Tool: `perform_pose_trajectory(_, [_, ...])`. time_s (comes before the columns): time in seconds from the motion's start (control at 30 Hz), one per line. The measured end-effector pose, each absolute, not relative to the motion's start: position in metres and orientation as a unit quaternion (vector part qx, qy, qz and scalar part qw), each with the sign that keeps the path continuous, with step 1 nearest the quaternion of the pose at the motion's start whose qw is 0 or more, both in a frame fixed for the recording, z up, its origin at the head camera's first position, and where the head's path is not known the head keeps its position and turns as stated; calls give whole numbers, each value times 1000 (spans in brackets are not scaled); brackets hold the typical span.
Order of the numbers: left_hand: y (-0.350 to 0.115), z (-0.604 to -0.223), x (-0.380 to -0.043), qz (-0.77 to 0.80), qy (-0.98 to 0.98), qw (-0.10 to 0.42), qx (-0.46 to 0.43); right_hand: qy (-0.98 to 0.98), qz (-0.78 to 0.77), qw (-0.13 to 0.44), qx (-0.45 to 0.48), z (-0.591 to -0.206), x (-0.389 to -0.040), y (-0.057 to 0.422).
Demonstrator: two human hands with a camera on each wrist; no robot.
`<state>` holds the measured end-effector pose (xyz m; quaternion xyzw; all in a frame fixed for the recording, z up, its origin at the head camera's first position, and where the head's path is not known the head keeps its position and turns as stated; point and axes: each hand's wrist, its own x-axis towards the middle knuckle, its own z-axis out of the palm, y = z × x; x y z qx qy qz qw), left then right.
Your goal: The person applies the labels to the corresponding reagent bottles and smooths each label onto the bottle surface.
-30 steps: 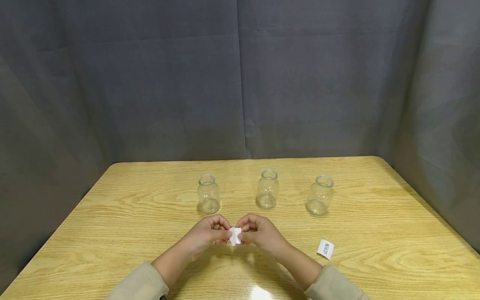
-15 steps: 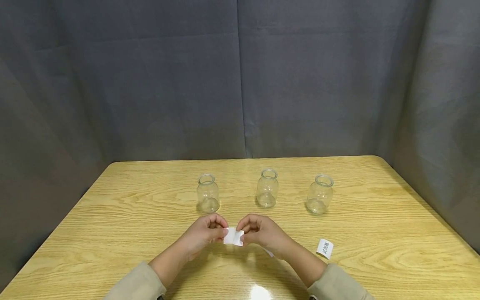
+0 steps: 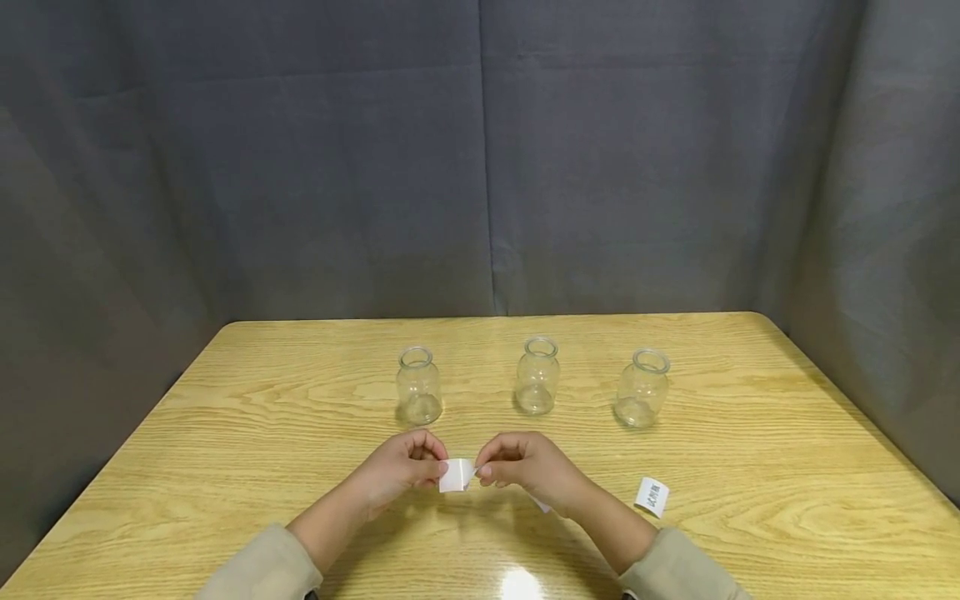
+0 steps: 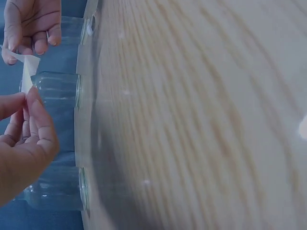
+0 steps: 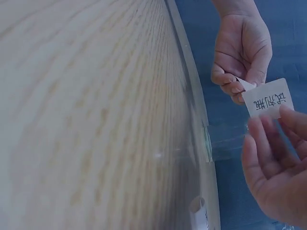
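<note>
In the head view my left hand (image 3: 397, 472) pinches a small white paper label (image 3: 454, 476) between thumb and fingers. My right hand (image 3: 531, 468) pinches its other edge. The right wrist view shows black printed characters on the label (image 5: 266, 101), with a white corner of backing paper (image 5: 245, 84) at the left hand's fingertips. From the left wrist the white paper (image 4: 29, 72) looks bent between the two hands. Behind the hands stand three clear glass jars: a left jar (image 3: 419, 387), a middle jar (image 3: 536, 377) and a right jar (image 3: 642, 390), all upright with open mouths.
A printed white label (image 3: 652, 497) lies curled on the wooden table (image 3: 757, 433) to the right. Another white piece (image 3: 540, 503) shows partly beneath the right forearm. Grey curtains (image 3: 337, 183) enclose the back and sides.
The white label has unfolded between the hands, and its right edge now lifts at the right fingertips. My left hand has moved slightly left, widening the gap. Jars stay put.
</note>
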<state>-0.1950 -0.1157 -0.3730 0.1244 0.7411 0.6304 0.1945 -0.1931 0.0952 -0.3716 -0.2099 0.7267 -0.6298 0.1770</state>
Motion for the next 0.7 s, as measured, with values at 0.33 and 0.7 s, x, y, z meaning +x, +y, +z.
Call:
perform_pose_trajectory(0.33, [-118, -373, -197, 611, 757, 198, 118, 748, -619, 133, -196, -374, -195, 95])
perform_pose_trajectory(0.7, [-119, -376, -197, 594, 753, 249, 135, 739, -635, 130, -183, -373, -195, 92])
